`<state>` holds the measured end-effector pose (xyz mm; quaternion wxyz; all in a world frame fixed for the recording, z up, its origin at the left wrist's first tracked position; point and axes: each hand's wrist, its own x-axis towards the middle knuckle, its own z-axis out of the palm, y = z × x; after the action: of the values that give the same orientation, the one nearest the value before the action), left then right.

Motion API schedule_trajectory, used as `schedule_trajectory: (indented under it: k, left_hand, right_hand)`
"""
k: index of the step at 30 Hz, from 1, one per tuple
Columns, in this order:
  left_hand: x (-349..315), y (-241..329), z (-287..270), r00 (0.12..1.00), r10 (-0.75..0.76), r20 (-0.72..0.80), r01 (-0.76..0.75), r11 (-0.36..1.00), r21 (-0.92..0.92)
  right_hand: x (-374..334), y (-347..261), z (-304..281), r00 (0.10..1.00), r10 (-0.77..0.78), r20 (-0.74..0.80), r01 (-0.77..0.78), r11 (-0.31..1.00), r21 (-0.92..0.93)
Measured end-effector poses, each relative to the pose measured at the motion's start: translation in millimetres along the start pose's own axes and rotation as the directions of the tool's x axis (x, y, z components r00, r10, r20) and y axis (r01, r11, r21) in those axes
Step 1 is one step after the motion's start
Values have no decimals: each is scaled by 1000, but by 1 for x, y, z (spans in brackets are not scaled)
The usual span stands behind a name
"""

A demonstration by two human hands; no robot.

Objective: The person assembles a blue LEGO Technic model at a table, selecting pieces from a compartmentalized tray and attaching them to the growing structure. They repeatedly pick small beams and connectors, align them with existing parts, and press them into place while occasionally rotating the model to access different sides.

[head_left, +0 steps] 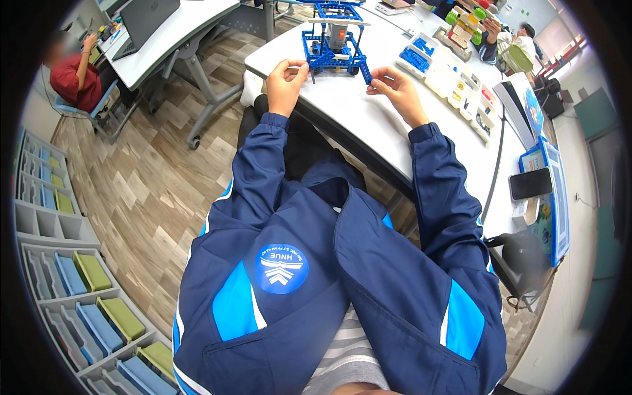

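Observation:
A blue building-brick model (334,49) with a grey and white block inside its open frame stands upright on the white table (342,99). At its left side my left hand (285,84) is closed, thumb and forefinger pinched together near a short dark rod; what they hold, if anything, is too small to make out. On the right, my right hand (397,92) pinches the lower end of a blue beam (367,71) that slants down from the model's front corner. Whether that beam is joined to the frame is not clear.
Right of the model lie a tray of blue parts (416,56) and a white sorting tray (454,99) with small parts. Beyond them stands a green and yellow model (464,29) near another person's hand. A phone (531,184) rests at the far right. A person in red (69,79) sits left.

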<state>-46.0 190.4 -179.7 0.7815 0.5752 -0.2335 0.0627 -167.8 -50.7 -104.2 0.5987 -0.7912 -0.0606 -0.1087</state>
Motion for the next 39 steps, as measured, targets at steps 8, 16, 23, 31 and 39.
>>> schedule_trajectory:
  k: [8, 16, 23, 31, 39]
  left_hand:
    - [0, 1, 1, 1000, -9, -4, 9, 1000, 1]
    - [1, 2, -1, 1000, -22, 1, 22, 999, 28]
    - [1, 5, 1, 1000, -26, 1, 26, 1000, 8]
    - [1, 7, 0, 999, -47, 1, 47, 999, -26]
    - [3, 8, 4, 998, -38, -46, 37, 999, -5]
  right_hand:
    - [23, 17, 4, 986, -120, -115, 98, 978, -183]
    - [36, 24, 6, 980, -80, -182, 70, 996, -56]
    - [36, 20, 7, 982, 47, -181, -48, 999, -1]
    - [31, 20, 6, 986, 114, -125, -93, 982, 166]
    - [29, 15, 11, 984, 105, -141, -81, 983, 162]
